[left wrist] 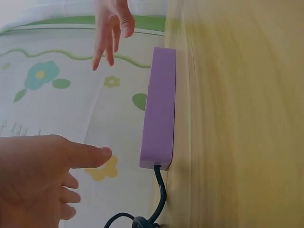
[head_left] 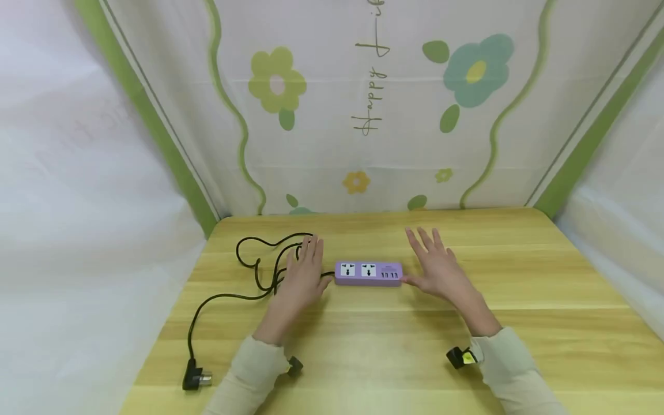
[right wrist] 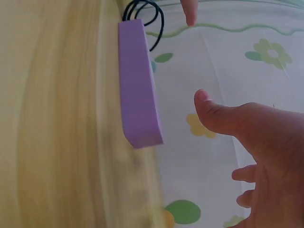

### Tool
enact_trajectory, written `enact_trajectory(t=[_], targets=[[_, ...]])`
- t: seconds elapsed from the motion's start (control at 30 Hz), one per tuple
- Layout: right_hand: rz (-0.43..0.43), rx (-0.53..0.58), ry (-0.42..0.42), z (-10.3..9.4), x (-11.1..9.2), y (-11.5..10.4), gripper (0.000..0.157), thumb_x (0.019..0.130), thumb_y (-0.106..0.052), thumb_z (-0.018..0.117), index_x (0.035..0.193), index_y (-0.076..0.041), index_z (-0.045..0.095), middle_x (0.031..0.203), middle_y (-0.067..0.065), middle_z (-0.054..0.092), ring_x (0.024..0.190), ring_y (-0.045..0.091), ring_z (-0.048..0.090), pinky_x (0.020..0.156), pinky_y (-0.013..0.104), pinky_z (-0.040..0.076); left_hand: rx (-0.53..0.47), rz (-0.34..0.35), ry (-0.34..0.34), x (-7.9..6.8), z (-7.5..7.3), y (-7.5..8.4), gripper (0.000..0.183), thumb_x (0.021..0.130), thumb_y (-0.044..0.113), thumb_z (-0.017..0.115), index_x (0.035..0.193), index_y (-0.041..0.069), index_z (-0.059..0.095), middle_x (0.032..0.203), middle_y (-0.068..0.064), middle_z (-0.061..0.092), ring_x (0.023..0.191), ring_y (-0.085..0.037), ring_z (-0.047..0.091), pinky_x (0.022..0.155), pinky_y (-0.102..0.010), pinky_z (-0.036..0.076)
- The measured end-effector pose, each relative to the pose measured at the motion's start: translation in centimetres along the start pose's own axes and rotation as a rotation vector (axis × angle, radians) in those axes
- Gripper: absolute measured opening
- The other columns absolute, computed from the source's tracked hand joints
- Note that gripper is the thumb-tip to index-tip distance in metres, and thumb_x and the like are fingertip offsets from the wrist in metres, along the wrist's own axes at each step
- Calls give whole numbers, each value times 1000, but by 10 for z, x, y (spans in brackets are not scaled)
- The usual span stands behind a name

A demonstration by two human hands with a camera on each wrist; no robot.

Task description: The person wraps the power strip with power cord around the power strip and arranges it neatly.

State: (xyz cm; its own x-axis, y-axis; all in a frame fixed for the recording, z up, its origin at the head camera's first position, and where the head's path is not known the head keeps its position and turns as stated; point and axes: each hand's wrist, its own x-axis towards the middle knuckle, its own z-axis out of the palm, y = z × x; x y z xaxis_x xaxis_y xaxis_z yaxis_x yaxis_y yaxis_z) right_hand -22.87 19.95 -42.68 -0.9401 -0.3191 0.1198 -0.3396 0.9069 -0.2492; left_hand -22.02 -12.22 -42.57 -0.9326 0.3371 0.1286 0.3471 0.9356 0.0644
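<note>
Head view: saw purple power strip (head_left: 368,274) lying sockets-up on surface (head_left: 373,340), nearer far edge than not. Traced black cord (head_left: 223,295) to plug (head_left: 193,377) by left edge. Found left hand (head_left: 300,276) and right hand (head_left: 441,271) just beside opposite ends, holding nothing, left fingers straight, right spread wide. Seemed best to meet both ends evenly, keeping cord slack.

Bright, diffuse light leaves a pale sheen on the table (head_left: 376,351); wrist views look dimmer.

wood-grain tbl (head_left: 373,351) | purple pwr strip (head_left: 368,282) | blk cord (head_left: 228,295), looped | plug (head_left: 193,376)
</note>
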Motion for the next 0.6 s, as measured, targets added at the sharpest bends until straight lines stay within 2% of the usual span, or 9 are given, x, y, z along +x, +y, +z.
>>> enact_trajectory(t=[0.17, 0.33, 0.5, 0.6], targets=[[-63, 63, -27, 12, -2, -11, 118, 79, -40, 84, 161, -16, 2, 163, 23, 20, 148, 54, 13, 107, 73, 30, -113, 20, -57, -5, 1, -2, 82, 100, 36, 60, 157, -3, 16, 164, -23, 16, 154, -37, 14, 120, -60, 23], [-117, 140, -62, 21, 2, -21, 114, 79, -36, 85, 161, -14, 9, 162, 20, 28, 147, 51, 21, 109, 67, 34, -180, 7, -132, -10, 1, 0, 80, 100, 32, 60, 157, -4, 16, 162, -25, 22, 151, -37, 23, 120, -53, 28], [-145, 158, -137, 30, 15, -28, 100, 79, -32, 85, 156, -5, 28, 152, 27, 42, 140, 48, 39, 110, 60, 38, -223, 11, -168, -11, 0, 3, 78, 100, 30, 61, 156, -5, 18, 160, -27, 24, 149, -40, 28, 119, -50, 31], [-161, 125, -166, 37, 21, -27, 84, 78, -28, 86, 146, 1, 45, 138, 25, 57, 126, 41, 56, 106, 53, 46, -223, 23, -175, -10, 0, 5, 77, 100, 29, 61, 155, -6, 20, 159, -28, 26, 148, -41, 29, 119, -49, 31]])
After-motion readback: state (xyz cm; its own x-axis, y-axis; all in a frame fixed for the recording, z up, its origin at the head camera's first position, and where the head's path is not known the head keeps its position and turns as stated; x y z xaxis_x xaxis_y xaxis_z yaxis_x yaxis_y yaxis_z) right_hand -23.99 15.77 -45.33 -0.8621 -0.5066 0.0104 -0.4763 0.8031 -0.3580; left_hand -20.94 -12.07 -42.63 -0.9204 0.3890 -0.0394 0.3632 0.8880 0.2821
